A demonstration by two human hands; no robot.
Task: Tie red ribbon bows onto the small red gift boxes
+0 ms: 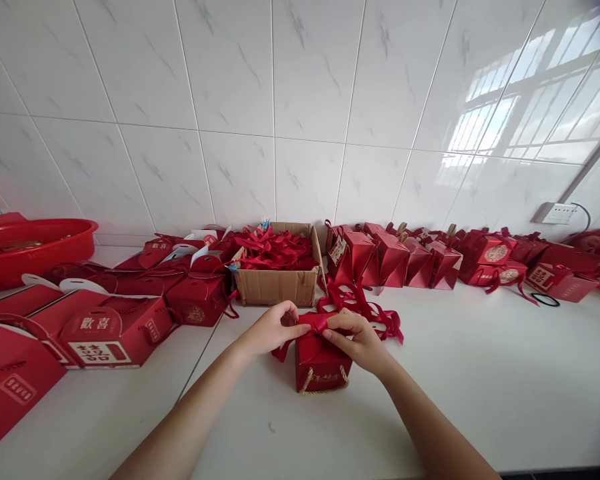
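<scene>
A small red box (323, 367) with a twisted gold cord on its front stands on the white table, below the centre of the view. Across its top lies a red ribbon (319, 323) shaped into loops. My left hand (276, 328) pinches the ribbon from the left with thumb and finger. From the right, my right hand (355, 337) holds the same ribbon between thumb and fingers, close to the middle of the box top. Loose red ribbons (367, 307) lie on the table just behind the box.
Behind the hands, a cardboard box (279, 287) holds many red ribbons. Red gift boxes (111, 337) crowd the left side, beside a red plastic basin (70, 243). More red boxes (395, 260) line the tiled wall rightward, with a black ring (545, 300) near them.
</scene>
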